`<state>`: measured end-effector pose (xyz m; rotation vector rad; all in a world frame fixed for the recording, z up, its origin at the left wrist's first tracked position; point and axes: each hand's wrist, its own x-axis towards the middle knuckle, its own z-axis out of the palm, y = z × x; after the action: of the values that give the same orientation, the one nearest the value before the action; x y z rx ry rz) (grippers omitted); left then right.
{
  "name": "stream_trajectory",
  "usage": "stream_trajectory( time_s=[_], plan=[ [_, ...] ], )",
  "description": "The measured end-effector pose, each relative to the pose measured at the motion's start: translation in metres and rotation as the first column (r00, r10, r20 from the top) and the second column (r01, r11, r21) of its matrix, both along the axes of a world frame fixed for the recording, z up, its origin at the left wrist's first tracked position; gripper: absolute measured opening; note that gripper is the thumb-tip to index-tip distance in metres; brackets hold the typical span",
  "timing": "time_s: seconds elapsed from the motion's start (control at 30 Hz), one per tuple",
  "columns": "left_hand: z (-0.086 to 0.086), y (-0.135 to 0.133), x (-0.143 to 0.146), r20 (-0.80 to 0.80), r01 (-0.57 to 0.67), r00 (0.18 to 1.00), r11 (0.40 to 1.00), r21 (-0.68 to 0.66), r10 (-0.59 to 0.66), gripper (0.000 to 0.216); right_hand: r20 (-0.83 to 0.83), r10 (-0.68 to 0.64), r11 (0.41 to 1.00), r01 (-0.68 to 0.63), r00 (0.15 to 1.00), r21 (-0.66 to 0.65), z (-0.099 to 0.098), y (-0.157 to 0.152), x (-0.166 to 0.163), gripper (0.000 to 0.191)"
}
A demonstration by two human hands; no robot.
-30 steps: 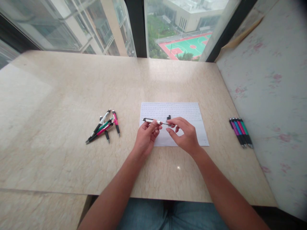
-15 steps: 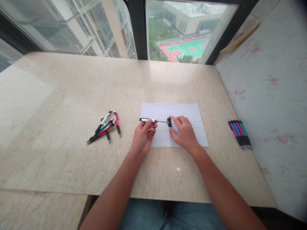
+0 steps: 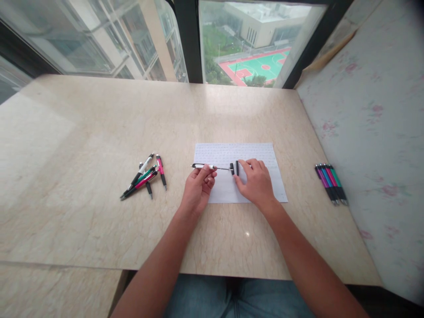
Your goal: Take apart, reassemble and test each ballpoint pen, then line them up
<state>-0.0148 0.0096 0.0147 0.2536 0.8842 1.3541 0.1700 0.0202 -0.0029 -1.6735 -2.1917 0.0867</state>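
My left hand (image 3: 198,187) is closed on a white pen barrel (image 3: 202,166) whose thin refill sticks out to the right. My right hand (image 3: 255,183) rests on a white sheet of paper (image 3: 228,152), fingertips pinched at two small black pen parts (image 3: 234,168) standing side by side at the refill's tip. Whether it grips one of them or only touches it is unclear.
A loose heap of several pens (image 3: 145,175) in white, green, pink and black lies on the marble table (image 3: 99,132) at the left. A neat row of several pens (image 3: 331,183) lies at the right near the flowered wall. Windows run along the far edge.
My right hand came down from mid-air onto the paper and reached the black parts. The barrel in my left hand shifted slightly left. The two black parts now stand a little apart.
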Motion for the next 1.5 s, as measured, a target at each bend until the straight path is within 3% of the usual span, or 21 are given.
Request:
stream_trajectory(
  time_s=[0.1,0.3,0.43,0.57,0.63,0.73,0.83,0.93,1.1,1.33,1.5],
  plan=[
    [0.001,0.0,-0.001,0.002,0.003,1.0,1.0,0.006,-0.003,0.022,0.015,-0.034,0.999,0.034,0.999,0.007,-0.001,-0.001,-0.002,0.043],
    [0.001,0.0,-0.001,-0.006,0.004,1.0,1.0,-0.006,-0.004,0.021,0.004,-0.124,0.991,0.123,0.992,0.047,-0.004,-0.003,-0.003,0.01],
    [0.001,0.001,-0.002,-0.011,0.002,1.0,1.0,-0.011,-0.002,0.02,-0.001,-0.167,0.984,0.166,0.986,0.071,-0.004,-0.002,-0.001,0.007],
    [0.001,0.002,-0.005,-0.024,-0.026,0.999,1.0,-0.018,0.025,0.02,-0.229,-0.137,0.981,0.164,0.964,0.102,-0.001,0.001,0.001,0.011],
    [0.001,0.003,-0.007,-0.029,-0.044,0.999,0.999,-0.014,0.043,0.02,-0.463,-0.085,0.99,0.127,0.882,0.061,0.002,0.002,0.001,0.012],
    [0.0,0.004,-0.01,-0.039,-0.068,0.997,0.998,-0.008,0.068,0.02,-0.74,-0.035,0.999,0.035,0.672,-0.016,0.005,0.001,-0.002,0.011],
    [-0.001,0.005,-0.012,-0.045,-0.081,0.996,0.997,-0.003,0.081,0.019,-0.845,-0.005,1.0,-0.01,0.535,-0.013,0.01,-0.002,-0.006,0.01],
    [-0.002,0.005,-0.012,-0.042,-0.078,0.996,0.997,0.008,0.078,0.018,-0.879,0.02,1.0,0.003,0.476,0.024,0.016,-0.005,-0.007,0.008],
    [-0.003,0.005,-0.011,-0.043,-0.072,0.996,0.997,0.019,0.073,0.018,-0.869,0.07,0.997,0.004,0.49,0.083,0.023,-0.008,-0.007,0.006],
    [-0.002,0.004,-0.007,-0.094,-0.05,0.994,0.999,0.003,0.05,0.021,-0.794,0.129,0.992,-0.074,0.594,0.105,0.022,-0.009,-0.009,0.007],
    [-0.002,0.003,-0.007,-0.091,-0.042,0.995,0.999,0.01,0.042,0.024,-0.789,0.136,0.99,-0.054,0.599,0.13,0.022,-0.01,-0.007,0.006]
  ],
)
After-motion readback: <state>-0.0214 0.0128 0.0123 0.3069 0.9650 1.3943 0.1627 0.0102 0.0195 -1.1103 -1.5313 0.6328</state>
